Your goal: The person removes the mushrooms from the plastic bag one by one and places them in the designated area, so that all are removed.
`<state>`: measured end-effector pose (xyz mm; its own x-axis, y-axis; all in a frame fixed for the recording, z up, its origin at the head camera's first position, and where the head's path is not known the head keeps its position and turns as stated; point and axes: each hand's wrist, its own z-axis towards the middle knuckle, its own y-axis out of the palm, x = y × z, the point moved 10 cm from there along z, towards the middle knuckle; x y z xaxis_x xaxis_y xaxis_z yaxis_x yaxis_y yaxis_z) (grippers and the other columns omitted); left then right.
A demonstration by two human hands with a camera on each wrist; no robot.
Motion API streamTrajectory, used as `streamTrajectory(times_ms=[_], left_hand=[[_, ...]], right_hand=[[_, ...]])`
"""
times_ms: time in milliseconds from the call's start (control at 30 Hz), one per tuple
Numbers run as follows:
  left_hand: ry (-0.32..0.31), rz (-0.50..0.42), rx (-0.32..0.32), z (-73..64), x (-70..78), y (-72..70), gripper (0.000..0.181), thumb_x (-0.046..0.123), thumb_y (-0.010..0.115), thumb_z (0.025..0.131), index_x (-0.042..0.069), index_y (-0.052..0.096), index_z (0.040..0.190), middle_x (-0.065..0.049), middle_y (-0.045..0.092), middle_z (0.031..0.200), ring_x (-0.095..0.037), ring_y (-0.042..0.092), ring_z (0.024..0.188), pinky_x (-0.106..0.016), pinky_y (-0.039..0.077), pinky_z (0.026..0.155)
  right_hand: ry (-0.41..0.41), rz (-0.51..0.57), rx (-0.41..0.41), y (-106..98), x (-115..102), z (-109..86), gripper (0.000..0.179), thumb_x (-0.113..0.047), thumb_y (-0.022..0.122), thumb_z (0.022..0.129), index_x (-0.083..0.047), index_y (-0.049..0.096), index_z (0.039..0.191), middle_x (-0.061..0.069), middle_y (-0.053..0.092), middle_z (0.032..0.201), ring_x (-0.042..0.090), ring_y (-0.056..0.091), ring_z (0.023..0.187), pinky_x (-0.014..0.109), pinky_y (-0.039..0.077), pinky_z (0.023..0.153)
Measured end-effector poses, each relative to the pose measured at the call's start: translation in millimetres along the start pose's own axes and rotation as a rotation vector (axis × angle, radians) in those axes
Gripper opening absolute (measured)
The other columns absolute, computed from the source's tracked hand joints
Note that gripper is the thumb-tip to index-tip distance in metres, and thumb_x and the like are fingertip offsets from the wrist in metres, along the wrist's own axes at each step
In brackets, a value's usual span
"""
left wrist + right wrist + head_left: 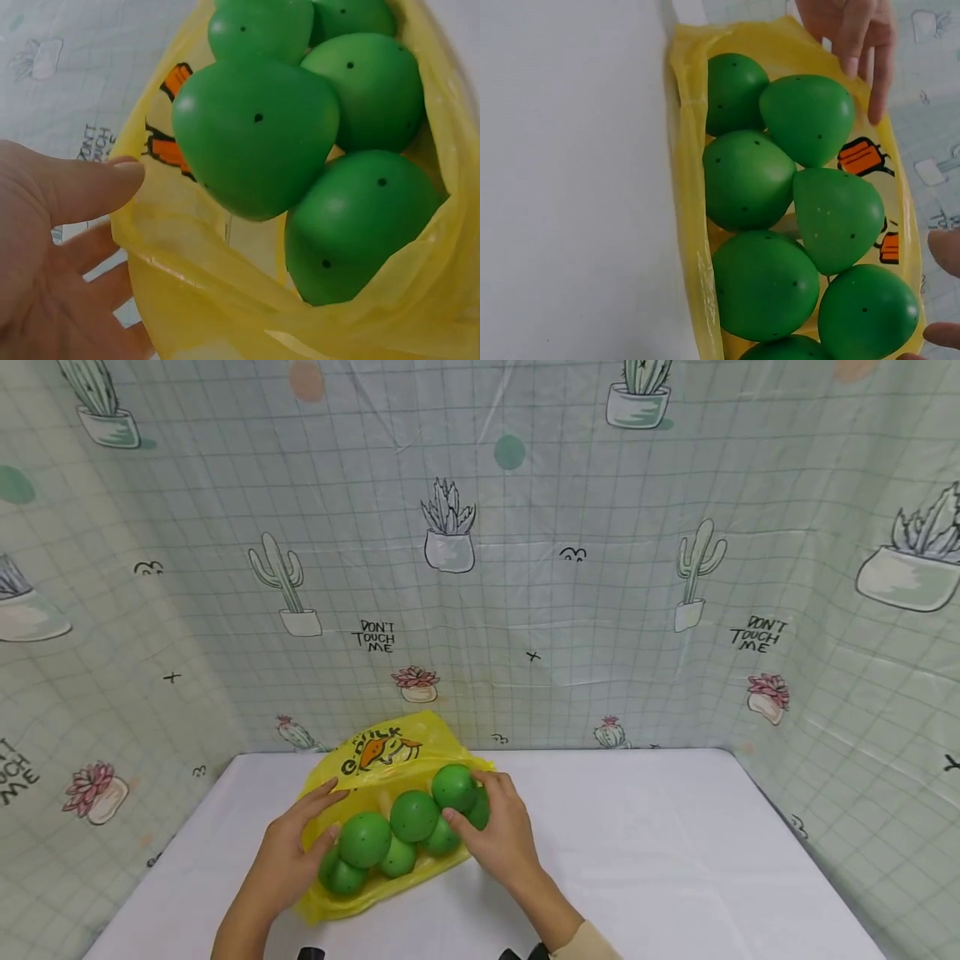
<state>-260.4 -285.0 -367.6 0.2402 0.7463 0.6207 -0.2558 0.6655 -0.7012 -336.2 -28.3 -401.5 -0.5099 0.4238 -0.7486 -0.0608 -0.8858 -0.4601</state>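
Note:
A yellow plastic bag [405,887] lies on the table with its mouth spread. Inside are several smooth green rounded pieces [364,840] with small dark dots, some slightly pear-shaped; they may be model fruits. My left hand [288,852] is at the bag's left end, thumb apart from the fingers. In the left wrist view, the left thumb [112,187] lies at the bag's rim and the other fingers pass partly behind it. At the right end is my right hand [501,828], thumb and fingers spread beside the green pieces. Its fingertips [943,335] show at the bag's edge.
The white-covered table [637,843] extends to the right of the bag. A pale gridded curtain [525,593] with cactus prints stands behind and along both sides. Small dark objects [311,953] show at the bottom edge of the head view.

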Motion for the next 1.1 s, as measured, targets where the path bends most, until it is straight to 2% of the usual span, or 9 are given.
streamTrajectory(times_ms=[200,333,533,800,1100], left_hand=[[0.031,-0.074,-0.026,5.6,-4.3,-2.7,0.052,-0.011,0.068,0.095,0.004,0.062,0.144,-0.022,0.052,0.155,-0.051,0.042,0.145,-0.072,0.038,0.112],[-0.015,-0.093,-0.064,9.3,-10.0,-1.7,0.057,-0.014,0.065,0.095,0.005,0.059,0.148,-0.021,0.052,0.156,-0.051,0.041,0.146,-0.072,0.039,0.112],[-0.073,-0.112,-0.103,14.8,-15.8,-0.3,0.061,-0.018,0.062,0.094,0.003,0.055,0.151,-0.023,0.049,0.157,-0.049,0.039,0.148,-0.068,0.036,0.116],[-0.115,-0.125,-0.129,18.9,-19.8,-0.3,0.062,-0.02,0.058,0.095,0.003,0.054,0.152,-0.025,0.047,0.159,-0.048,0.039,0.148,-0.067,0.035,0.117],[-0.1,-0.134,-0.128,25.4,-20.4,-0.4,0.064,-0.021,0.061,0.093,0.001,0.052,0.153,-0.026,0.047,0.157,-0.047,0.044,0.145,-0.062,0.038,0.116]], right_hand=[[-0.007,-0.008,0.007,2,2,2.9,0.063,-0.026,0.089,0.086,0.001,0.062,0.137,0.016,0.061,0.13,0.035,0.064,0.116,0.05,0.058,0.093],[0.009,-0.004,0.007,3,4,4.9,0.063,-0.023,0.09,0.085,0.0,0.062,0.137,0.015,0.061,0.13,0.034,0.064,0.113,0.048,0.059,0.092],[0.025,0.006,0.018,3,7,8.3,0.063,-0.019,0.091,0.083,0.001,0.063,0.136,0.017,0.062,0.128,0.034,0.067,0.107,0.05,0.059,0.092],[0.018,0.049,0.036,3,10,10.7,0.062,-0.013,0.09,0.084,0.005,0.061,0.136,0.021,0.061,0.127,0.04,0.065,0.114,0.053,0.06,0.095],[0.044,0.074,0.044,2,13,15.2,0.059,-0.012,0.091,0.083,0.006,0.064,0.133,0.019,0.062,0.127,0.038,0.063,0.121,0.048,0.061,0.097]])
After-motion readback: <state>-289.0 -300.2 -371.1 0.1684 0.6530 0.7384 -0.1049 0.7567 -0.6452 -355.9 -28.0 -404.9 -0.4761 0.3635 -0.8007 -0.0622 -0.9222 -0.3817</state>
